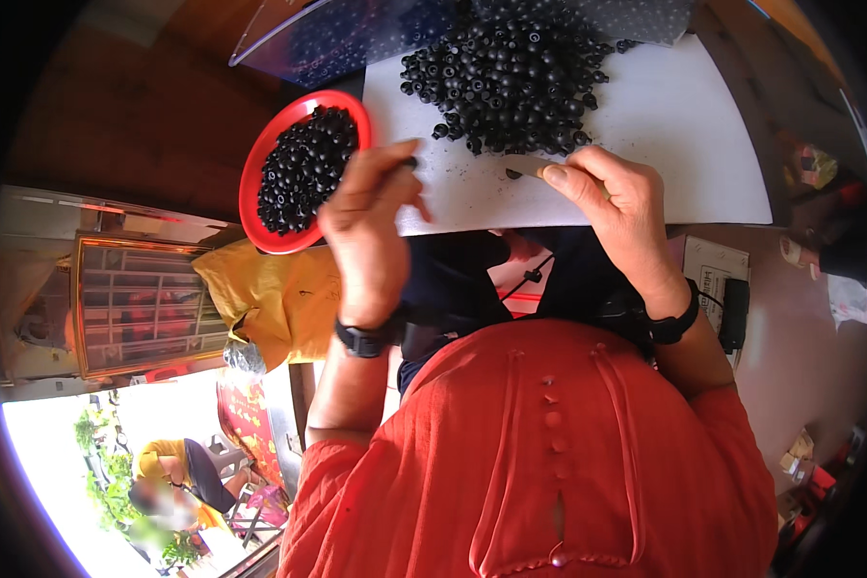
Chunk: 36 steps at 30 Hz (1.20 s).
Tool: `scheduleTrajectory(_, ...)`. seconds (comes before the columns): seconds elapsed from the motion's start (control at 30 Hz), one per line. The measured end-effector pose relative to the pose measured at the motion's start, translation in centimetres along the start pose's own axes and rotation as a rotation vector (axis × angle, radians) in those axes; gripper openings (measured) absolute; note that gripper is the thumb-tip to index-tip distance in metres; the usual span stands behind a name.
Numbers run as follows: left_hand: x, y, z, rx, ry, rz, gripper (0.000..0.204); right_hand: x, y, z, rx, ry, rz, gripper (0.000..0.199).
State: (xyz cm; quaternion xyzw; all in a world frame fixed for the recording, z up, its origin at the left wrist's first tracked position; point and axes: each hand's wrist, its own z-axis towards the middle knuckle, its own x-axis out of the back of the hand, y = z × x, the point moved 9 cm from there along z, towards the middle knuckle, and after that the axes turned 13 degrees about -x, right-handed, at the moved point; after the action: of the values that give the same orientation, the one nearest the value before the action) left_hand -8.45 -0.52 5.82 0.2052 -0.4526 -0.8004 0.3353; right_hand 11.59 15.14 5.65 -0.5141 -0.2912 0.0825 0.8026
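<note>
Your white counter (684,144) carries a heap of black beads (511,72) at its far middle, a red bowl (260,169) of more beads sits at its left edge, and a clear plastic sheet (356,34) lies beyond.

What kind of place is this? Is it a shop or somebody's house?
Probably a small home workshop or shopfront, open to the street. A white board carries a heap of black beads, a red bowl holds more, and a person sits outdoors among plants just past the opening.
</note>
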Motion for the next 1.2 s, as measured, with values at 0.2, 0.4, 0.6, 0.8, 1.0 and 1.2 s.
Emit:
scheduleTrajectory(0.2, 11.2, 3.6, 4.5, -0.166, 0.166, 0.637, 0.024, 0.1, 0.0, 0.2, 0.003, -0.011, 0.018, 0.031)
scheduleTrajectory(0.4, 3.4, 3.0, 3.0, -0.41, -0.131, 0.802, 0.021, 0.2, 0.3, 0.2, -0.002, 0.009, 0.039, 0.033)
scheduleTrajectory(0.6, -5.1, 0.4, 1.8, -0.421, -0.324, 0.725, 0.011, 0.4, 0.4, 0.3, 0.0, 0.038, 0.089, 0.032)
scheduleTrajectory(0.8, -6.8, -1.1, 2.2, -0.444, -0.387, 0.977, 0.013, 0.6, 0.4, 0.3, 0.018, 0.055, 0.075, 0.03)
scheduleTrajectory(1.0, -7.1, -1.1, 2.4, -0.383, -0.351, 0.969, 0.011, 0.7, 0.6, 0.4, 0.014, 0.051, 0.056, 0.029)
scheduleTrajectory(1.2, -7.8, -0.9, 2.6, -0.443, -0.384, 0.964, 0.014, 0.6, 0.5, 0.4, 0.026, 0.062, 0.051, 0.029)
